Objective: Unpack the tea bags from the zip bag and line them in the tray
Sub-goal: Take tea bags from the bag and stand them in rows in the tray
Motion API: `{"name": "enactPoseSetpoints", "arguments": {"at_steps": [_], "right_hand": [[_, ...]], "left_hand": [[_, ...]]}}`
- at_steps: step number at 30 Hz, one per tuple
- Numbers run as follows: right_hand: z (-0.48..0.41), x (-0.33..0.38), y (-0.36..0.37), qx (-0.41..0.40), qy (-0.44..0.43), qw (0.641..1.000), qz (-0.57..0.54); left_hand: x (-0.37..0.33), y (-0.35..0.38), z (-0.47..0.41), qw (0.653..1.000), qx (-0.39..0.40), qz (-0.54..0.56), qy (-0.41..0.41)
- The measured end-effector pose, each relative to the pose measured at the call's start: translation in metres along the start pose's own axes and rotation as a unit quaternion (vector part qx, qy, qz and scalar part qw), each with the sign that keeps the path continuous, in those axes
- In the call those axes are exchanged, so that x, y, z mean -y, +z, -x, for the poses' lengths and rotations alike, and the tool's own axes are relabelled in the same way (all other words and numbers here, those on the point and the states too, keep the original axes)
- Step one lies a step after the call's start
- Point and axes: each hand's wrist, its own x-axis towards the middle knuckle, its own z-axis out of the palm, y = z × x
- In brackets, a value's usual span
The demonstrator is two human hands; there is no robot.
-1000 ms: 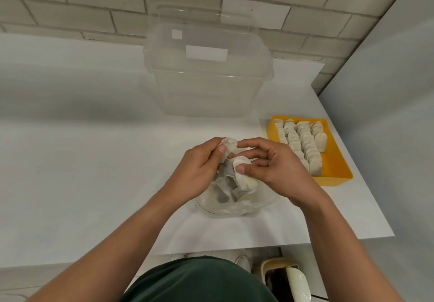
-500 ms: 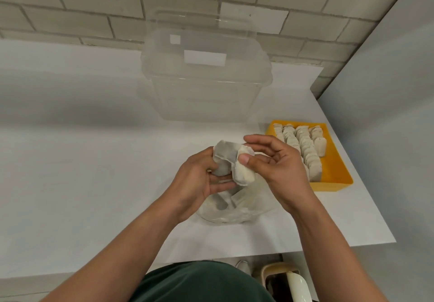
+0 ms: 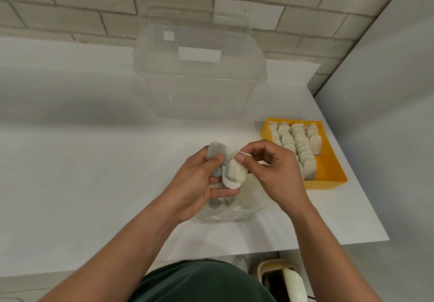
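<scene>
**Tea bags [image 3: 231, 172] held over the zip bag by both hands**

A second ago both hands were down at the mouth of the zip bag [image 3: 237, 210]. Now the small cluster of tea bags sits above it, in front of the person. The right hand [image 3: 274, 175] has changed its hold: half a second ago its thumb lay on one bag's side with the fingers spread, and now thumb and forefinger pinch that bag's top end. The left hand [image 3: 199, 184] grips the others, thumb pressed on top and fingers curled beneath.

The zip bag lies at 6 o'clock from the hands, near the front edge of the white surface [image 3: 82, 160]. The orange tray [image 3: 328, 180] is at 3 o'clock, close to the surface's right edge, and its filled rows [image 3: 293, 146] leave a bare strip of floor along the right wall. A clear plastic box [image 3: 199, 85] stands at 12 o'clock. From 7 to 10 o'clock the surface runs wide.

The held bags are pale, plump, slightly crumpled paper pouches with grey contents showing through.
</scene>
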Motion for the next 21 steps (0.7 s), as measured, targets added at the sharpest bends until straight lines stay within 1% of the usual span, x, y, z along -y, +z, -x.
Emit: {"name": "enactPoseSetpoints", "arguments": {"at_steps": [5,7,10,13,15,17,19,21], "right_hand": [[-0.001,0.004,-0.026,-0.027,0.016,1.000,-0.003],[-0.003,0.007,-0.043,-0.041,0.025,0.998,-0.039],[-0.007,0.008,-0.075,-0.060,0.024,0.996,-0.069],[-0.018,-0.002,-0.110,-0.094,0.016,0.994,-0.057],[-0.030,-0.014,-0.134,-0.125,0.011,0.992,-0.013],[-0.043,-0.030,-0.157,-0.148,0.002,0.986,0.072],[-0.055,-0.047,-0.177,-0.157,-0.004,0.973,0.168],[-0.065,-0.064,-0.193,-0.151,0.007,0.960,0.234]], "left_hand": [[0.004,0.018,-0.005,1.000,0.004,0.014,-0.009],[0.006,0.027,-0.009,1.000,0.002,0.017,-0.006],[0.011,0.039,-0.014,1.000,-0.009,0.022,0.007],[0.015,0.051,-0.020,0.999,-0.023,0.030,0.033],[0.016,0.058,-0.024,0.998,-0.030,0.031,0.055],[0.017,0.065,-0.028,0.996,-0.034,0.028,0.072],[0.019,0.072,-0.032,0.996,-0.038,0.024,0.083],[0.020,0.077,-0.036,0.995,-0.041,0.017,0.087]]}}
